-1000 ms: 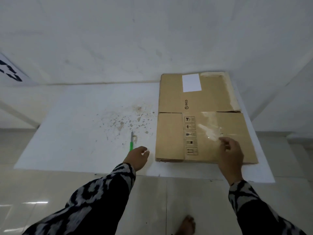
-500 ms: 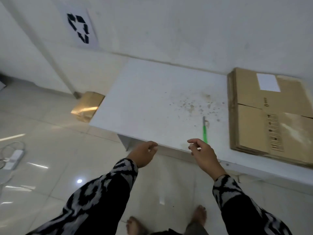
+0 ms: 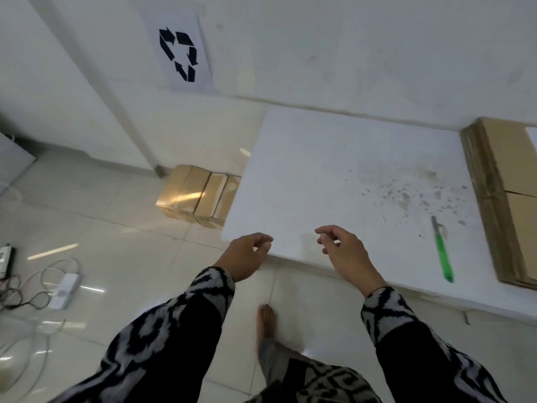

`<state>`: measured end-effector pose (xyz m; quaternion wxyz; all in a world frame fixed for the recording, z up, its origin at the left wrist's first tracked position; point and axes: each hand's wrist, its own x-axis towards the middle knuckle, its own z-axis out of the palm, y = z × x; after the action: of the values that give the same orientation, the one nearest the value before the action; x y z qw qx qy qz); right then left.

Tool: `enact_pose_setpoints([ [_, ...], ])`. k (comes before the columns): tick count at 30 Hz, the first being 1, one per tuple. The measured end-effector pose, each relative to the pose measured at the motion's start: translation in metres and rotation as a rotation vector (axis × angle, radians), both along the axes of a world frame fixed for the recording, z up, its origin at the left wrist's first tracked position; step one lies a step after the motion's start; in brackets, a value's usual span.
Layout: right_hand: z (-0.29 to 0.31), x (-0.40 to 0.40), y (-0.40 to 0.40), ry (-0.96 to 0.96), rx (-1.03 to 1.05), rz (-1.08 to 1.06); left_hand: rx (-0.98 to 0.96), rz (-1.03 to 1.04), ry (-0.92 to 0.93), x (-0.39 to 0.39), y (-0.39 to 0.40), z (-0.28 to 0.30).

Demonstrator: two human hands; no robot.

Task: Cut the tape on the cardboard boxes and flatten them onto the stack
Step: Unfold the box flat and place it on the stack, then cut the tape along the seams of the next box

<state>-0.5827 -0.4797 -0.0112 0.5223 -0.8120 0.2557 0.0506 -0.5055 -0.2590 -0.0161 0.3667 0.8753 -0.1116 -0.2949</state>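
Cardboard, brown: stack of flattened boxes (image 3: 505, 199) on the white table (image 3: 334, 170), at the 3 o'clock edge of the view, partly cut off. Unflattened cardboard boxes (image 3: 197, 196), grouped on the tiled floor (image 3: 116, 228) at 10 o'clock from the hands, beside the table's left end, below a recycling sign (image 3: 178, 52) on the wall. Green-handled cutter (image 3: 443, 251) lying on the table just left of the stack, untouched. Left hand (image 3: 247, 255) at the table's near corner, fingers loosely curled, holding nothing. Right hand (image 3: 345, 254) over the near table edge, fingers loosely curled, empty. Power strip (image 3: 65, 290) with cables on the floor, 9 o'clock.
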Motion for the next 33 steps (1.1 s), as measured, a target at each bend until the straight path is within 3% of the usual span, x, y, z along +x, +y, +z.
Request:
enact_pose_setpoints([
  [10, -0.003, 0.140, 0.088, 0.061, 0.050, -0.005, 0.047, 0.090, 0.065, 0.137, 0.097, -0.003],
  [24, -0.009, 0.310, 0.268, 0.122, 0.035, -0.144, 0.004, -0.043, 0.132, 0.341, 0.273, -0.033],
  [33, -0.069, 0.401, 0.298, 0.206, 0.113, -0.218, 0.073, -0.117, 0.246, 0.440, 0.284, -0.082],
])
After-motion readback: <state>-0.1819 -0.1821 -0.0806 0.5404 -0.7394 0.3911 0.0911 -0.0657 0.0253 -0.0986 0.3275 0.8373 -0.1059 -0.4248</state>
